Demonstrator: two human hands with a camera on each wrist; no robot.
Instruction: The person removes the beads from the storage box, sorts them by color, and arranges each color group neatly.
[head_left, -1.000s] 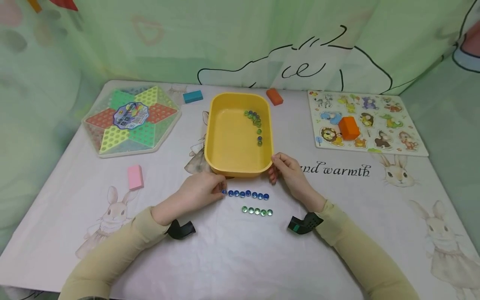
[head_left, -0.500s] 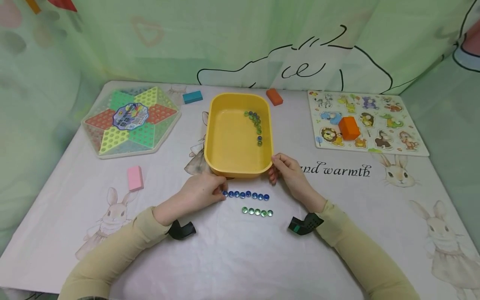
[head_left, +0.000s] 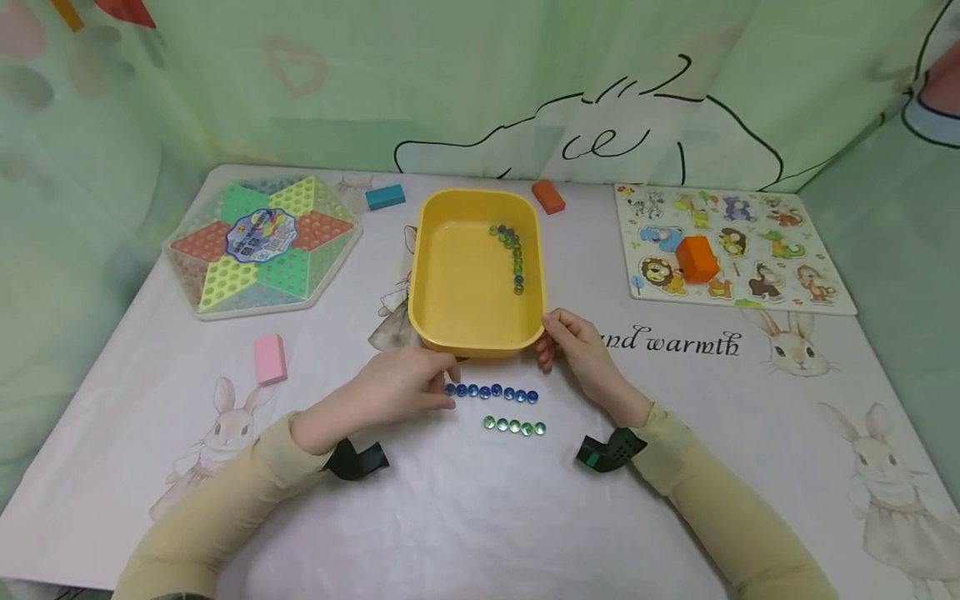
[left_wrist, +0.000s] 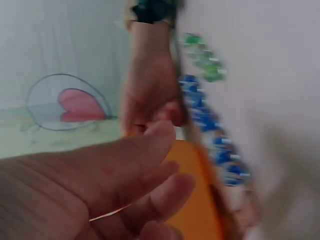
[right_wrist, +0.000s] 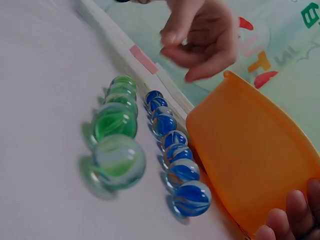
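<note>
Before the yellow tray (head_left: 453, 287), the left hand (head_left: 393, 387) has just parted its fingers from the row of blue marbles (head_left: 484, 392), now grasping nothing, so that row looks set. Green marbles (head_left: 514, 426) lie farther in front of the tray. The right hand (head_left: 588, 354) grips the tray's near right corner with its fingers.

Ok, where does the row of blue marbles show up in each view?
Head: the row of blue marbles lies just below centre, running nearly level, its left end by the left hand.
Left wrist: right of centre, blurred, slanting down to the right.
Right wrist: near centre, slanting down to the right, beside the green marbles.
Shared landmark: the yellow tub, which looks orange in both wrist views.
</note>
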